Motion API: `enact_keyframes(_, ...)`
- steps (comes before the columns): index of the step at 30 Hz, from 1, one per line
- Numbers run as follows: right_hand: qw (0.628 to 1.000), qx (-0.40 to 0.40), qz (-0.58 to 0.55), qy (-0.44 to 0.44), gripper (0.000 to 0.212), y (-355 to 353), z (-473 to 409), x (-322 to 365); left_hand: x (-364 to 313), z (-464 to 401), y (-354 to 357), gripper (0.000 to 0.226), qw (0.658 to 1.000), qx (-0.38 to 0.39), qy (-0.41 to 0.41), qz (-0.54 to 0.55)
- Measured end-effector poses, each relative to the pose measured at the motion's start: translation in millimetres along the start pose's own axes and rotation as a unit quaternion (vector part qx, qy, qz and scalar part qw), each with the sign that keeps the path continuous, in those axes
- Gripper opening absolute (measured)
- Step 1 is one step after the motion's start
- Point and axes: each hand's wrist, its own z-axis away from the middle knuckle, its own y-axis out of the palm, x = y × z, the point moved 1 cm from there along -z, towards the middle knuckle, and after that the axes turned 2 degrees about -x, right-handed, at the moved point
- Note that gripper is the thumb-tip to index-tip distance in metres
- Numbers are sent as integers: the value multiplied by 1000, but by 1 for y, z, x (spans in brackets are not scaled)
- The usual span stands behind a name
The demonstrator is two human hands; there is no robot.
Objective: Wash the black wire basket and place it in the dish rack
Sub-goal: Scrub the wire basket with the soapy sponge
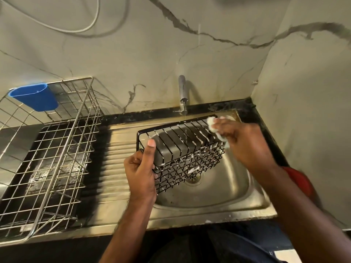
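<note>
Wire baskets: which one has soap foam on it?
The black wire basket, gripped by the left hand over the sink; the steel dish rack on the drainboard shows none.

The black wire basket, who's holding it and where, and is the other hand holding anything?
The left hand grips the black wire basket at its left end; the right hand holds a soapy sponge against its right end.

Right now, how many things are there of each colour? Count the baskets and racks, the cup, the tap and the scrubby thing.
Black: 1, the wire basket
Silver: 2, the dish rack and the tap
Blue: 1, the cup
White: 1, the soapy sponge
Total: 5
</note>
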Motion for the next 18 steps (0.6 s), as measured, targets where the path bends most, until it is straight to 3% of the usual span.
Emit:
enact_keyframes(5,997,17,41,56,37,-7,-14,-4,2,5,7,57,999,42,22,-12)
enact_keyframes(9,996,82,-12,-31,51,7,-2,32,3,9,15,62,996,74,38,-22)
enact_keyframes(12,993,83,-60,-56,55,10,1,33,3,7,10,63,997,64,40,-18)
enact_keyframes(18,995,15,24,94,39,-4,-7,-19,3,3,4,65,998,56,38,5)
